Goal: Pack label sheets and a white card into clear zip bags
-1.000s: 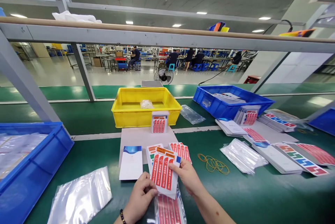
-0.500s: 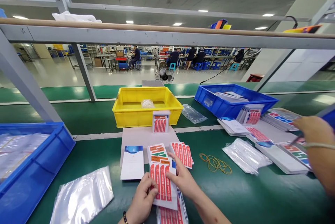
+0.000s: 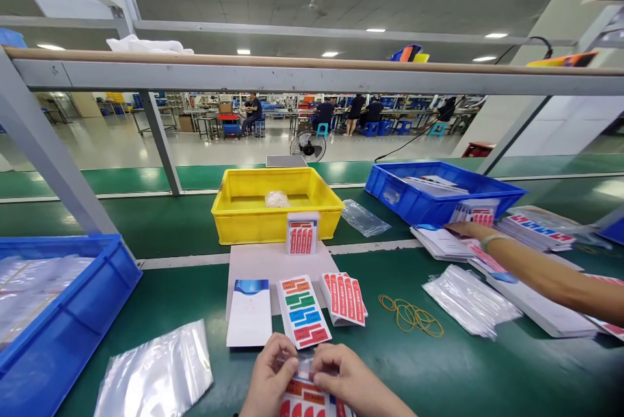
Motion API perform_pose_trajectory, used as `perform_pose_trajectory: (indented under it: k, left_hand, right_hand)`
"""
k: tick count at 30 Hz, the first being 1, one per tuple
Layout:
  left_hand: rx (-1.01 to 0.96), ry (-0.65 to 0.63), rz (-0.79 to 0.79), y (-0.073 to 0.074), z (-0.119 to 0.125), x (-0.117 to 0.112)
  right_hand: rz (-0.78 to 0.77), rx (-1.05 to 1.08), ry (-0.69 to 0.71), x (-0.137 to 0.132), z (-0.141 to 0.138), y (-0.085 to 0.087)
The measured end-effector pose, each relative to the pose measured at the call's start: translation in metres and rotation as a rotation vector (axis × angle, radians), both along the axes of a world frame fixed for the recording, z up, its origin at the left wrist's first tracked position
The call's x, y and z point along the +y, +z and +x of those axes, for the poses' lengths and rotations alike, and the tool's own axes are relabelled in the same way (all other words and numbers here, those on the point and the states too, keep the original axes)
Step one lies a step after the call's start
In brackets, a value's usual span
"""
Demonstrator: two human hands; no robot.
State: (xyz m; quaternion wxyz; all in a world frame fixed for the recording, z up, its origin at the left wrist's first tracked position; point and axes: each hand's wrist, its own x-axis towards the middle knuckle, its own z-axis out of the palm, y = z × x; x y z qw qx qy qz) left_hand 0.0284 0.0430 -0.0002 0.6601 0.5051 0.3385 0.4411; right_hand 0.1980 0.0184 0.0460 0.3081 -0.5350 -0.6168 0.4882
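Observation:
My left hand (image 3: 269, 375) and my right hand (image 3: 344, 378) are both closed on the top edge of a clear bag holding red sticker sheets (image 3: 305, 399), low at the frame's bottom edge. Just beyond my fingers lie three small stacks on the green belt: a white and blue booklet (image 3: 249, 312), a multicolour sticker sheet (image 3: 303, 310) and a pile of red sticker sheets (image 3: 345, 297). They rest partly on a grey card (image 3: 273, 261).
A yellow bin (image 3: 277, 204) stands behind with a sticker pack (image 3: 301, 234) leaning on it. Blue bins sit at left (image 3: 58, 319) and back right (image 3: 441, 189). Empty clear bags (image 3: 155, 371), rubber bands (image 3: 410, 314) and more bags (image 3: 468, 300) lie around. Another person's arm (image 3: 531, 274) reaches in from the right.
The red sticker sheets I held up have gone down into the bag, and both hands now pinch its top. The other person's arm has reached further left over the stacks at right.

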Motion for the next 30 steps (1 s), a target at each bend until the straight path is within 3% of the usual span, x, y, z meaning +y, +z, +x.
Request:
perform_pose_trajectory:
  k: [3, 8, 15, 21, 26, 30]
  left_hand:
    - [-0.054, -0.038, -0.156, -0.013, 0.002, 0.002]
    - [0.068, 0.016, -0.104, -0.022, 0.001, 0.006]
    - [0.089, 0.093, -0.061, -0.008, 0.0, 0.005]
    - [0.128, 0.051, -0.12, 0.006, 0.004, 0.0]
    - [0.194, 0.043, -0.067, 0.007, 0.009, -0.007]
    - [0.283, 0.028, 0.021, 0.009, 0.006, -0.009]
  right_hand:
    - [-0.025, 0.086, -0.067, -0.002, 0.004, -0.004]
    - [-0.07, 0.124, -0.154, 0.0, 0.007, -0.013]
    - [-0.068, 0.131, -0.131, 0.005, -0.003, -0.015]
    - [0.013, 0.033, -0.133, 0.001, -0.009, -0.014]
    - [0.065, -0.07, -0.136, -0.003, -0.017, -0.013]
    - [0.062, -0.141, -0.09, -0.002, -0.005, -0.011]
